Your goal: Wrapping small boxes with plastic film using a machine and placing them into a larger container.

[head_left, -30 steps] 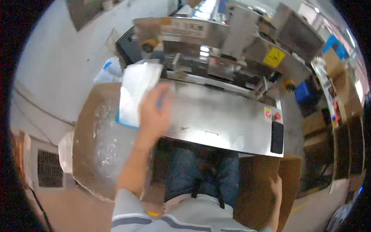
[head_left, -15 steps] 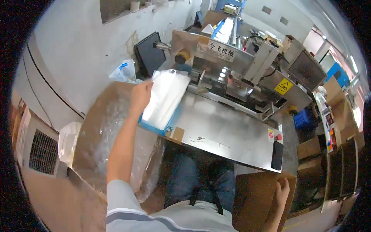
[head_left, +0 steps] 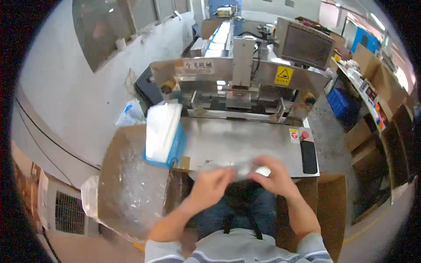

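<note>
Close in front of my body, over the front edge of the steel worktop (head_left: 245, 140), both hands are raised. My left hand (head_left: 212, 186) and my right hand (head_left: 276, 177) pinch a thin translucent plastic bag (head_left: 242, 170) between them, its outline smeared by motion. Whether anything is inside it I cannot tell. At the left end of the worktop, a stack of white plastic bags (head_left: 162, 131) leans upright in a blue tray (head_left: 175, 151). My left forearm passes to the right of that tray.
A steel machine (head_left: 239, 98) with a yellow warning label spans the back of the worktop. A black phone (head_left: 309, 157) and a red button (head_left: 304, 135) are at its right end. A cardboard box (head_left: 109, 175) lined with clear plastic stands left; another cardboard box (head_left: 332, 201) stands lower right.
My left hand has left the white stack and come to the middle with a bag. The right hand has risen from the box at lower right to meet it. The view has turned.
</note>
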Demonstrator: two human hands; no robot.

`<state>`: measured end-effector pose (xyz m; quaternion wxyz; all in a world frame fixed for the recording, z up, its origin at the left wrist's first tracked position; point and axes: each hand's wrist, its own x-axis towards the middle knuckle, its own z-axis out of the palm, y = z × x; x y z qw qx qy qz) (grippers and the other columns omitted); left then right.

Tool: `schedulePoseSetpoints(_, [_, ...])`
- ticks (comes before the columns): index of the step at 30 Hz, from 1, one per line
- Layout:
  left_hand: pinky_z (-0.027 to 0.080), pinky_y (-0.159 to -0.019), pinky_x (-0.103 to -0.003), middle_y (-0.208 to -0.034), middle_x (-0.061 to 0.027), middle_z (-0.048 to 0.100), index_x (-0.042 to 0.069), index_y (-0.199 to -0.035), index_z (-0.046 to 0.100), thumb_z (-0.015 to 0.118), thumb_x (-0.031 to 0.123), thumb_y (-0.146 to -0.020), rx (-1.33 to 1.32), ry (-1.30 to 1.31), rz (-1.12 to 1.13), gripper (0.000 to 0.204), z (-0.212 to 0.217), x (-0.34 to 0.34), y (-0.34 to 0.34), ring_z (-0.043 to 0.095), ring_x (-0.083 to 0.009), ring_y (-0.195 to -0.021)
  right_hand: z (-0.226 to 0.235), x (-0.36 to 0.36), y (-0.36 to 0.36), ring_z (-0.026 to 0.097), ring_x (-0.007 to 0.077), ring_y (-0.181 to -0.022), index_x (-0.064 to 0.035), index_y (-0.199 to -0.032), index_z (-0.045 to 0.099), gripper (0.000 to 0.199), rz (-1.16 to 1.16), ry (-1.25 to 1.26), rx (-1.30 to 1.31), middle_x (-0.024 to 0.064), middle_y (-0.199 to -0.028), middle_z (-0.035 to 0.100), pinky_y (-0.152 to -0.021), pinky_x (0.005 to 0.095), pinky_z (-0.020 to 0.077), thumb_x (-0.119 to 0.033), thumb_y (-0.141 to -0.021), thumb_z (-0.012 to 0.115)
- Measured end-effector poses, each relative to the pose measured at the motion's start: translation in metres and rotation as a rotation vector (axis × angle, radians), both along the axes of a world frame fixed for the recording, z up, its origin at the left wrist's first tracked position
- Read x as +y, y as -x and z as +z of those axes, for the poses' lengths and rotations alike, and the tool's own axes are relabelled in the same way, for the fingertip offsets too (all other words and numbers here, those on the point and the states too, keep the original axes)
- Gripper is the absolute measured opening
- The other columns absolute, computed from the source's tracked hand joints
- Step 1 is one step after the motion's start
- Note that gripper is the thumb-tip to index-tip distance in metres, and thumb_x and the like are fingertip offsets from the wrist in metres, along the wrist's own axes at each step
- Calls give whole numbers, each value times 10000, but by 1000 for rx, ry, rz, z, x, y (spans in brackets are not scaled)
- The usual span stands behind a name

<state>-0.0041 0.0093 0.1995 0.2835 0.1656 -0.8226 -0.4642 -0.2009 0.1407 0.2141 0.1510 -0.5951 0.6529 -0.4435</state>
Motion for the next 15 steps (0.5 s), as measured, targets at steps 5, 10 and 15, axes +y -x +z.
schedulePoseSetpoints(5, [534, -640, -266, -762, -105, 721, -20, -984, 717, 676, 147, -916, -136, -299, 0, 185, -19, 30, 8, 659, -97, -671, -22, 25, 8, 667, 283, -693, -32, -851, 687, 19, 12, -176, 203, 116, -773, 675, -621, 345, 516, -50, -846, 690])
schedulePoseSetpoints(10, [434, -519, -241, -657, -20, 650, -2, -841, 706, 730, 244, -894, -193, -466, 7, 253, -49, 38, 12, 552, -48, -588, -33, 41, 4, 667, 316, -795, -55, -874, 693, 138, -70, -33, 47, 117, -902, 684, -685, 395, 533, -191, -859, 709])
schedulePoseSetpoints(15, [415, -502, -253, -609, 4, 593, 4, -815, 691, 699, 248, -925, -153, -655, 83, 268, -97, 40, 23, 515, -47, -560, -38, 37, 2, 667, 297, -920, -54, -860, 696, 115, -182, 292, 256, 102, -968, 686, -786, 382, 543, -115, -783, 756])
